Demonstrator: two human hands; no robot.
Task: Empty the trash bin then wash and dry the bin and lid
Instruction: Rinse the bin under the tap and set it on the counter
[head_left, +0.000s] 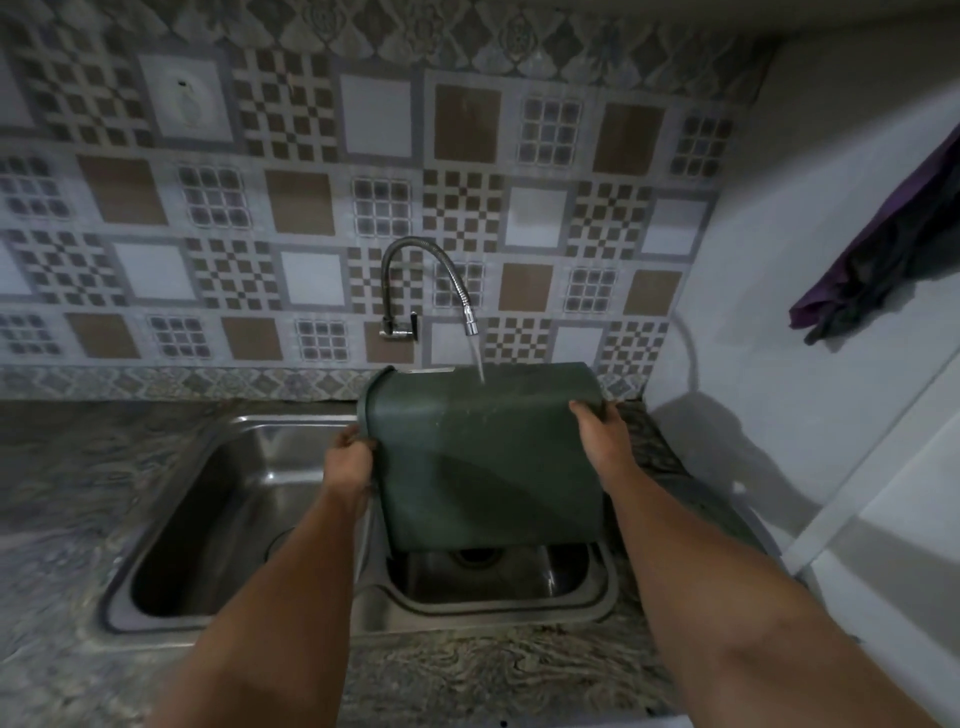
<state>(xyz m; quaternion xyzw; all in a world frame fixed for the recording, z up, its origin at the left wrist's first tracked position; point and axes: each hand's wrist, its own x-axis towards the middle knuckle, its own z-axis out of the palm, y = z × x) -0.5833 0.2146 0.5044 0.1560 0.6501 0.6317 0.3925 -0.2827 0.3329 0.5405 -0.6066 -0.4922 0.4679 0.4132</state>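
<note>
Marbled stone counter (493, 670) runs along the near edge under your forearms, and a stainless double sink (363, 618) is set into it, with a large basin on the left and a smaller one on the right whose drain shows just beyond the rim. Over that right basin you hold the dark green trash bin (488, 467) on its side, its open rim turned to the left and its base to the right. Your left hand (349, 460) grips the rim edge, fingers curled around it. Your right hand (597, 434) clasps the base end, fingers wrapped over the far corner. Water from the flexible gooseneck faucet (470, 319) falls in a thin stream onto the upper side of the bin, near its far edge. Behind the sink, the faucet's valve and handle are mounted on a backsplash (291, 197) of patterned brown, grey and white tiles. On the plain white wall to the right, a dark purple cloth (878, 260) hangs well apart from the bin.
</note>
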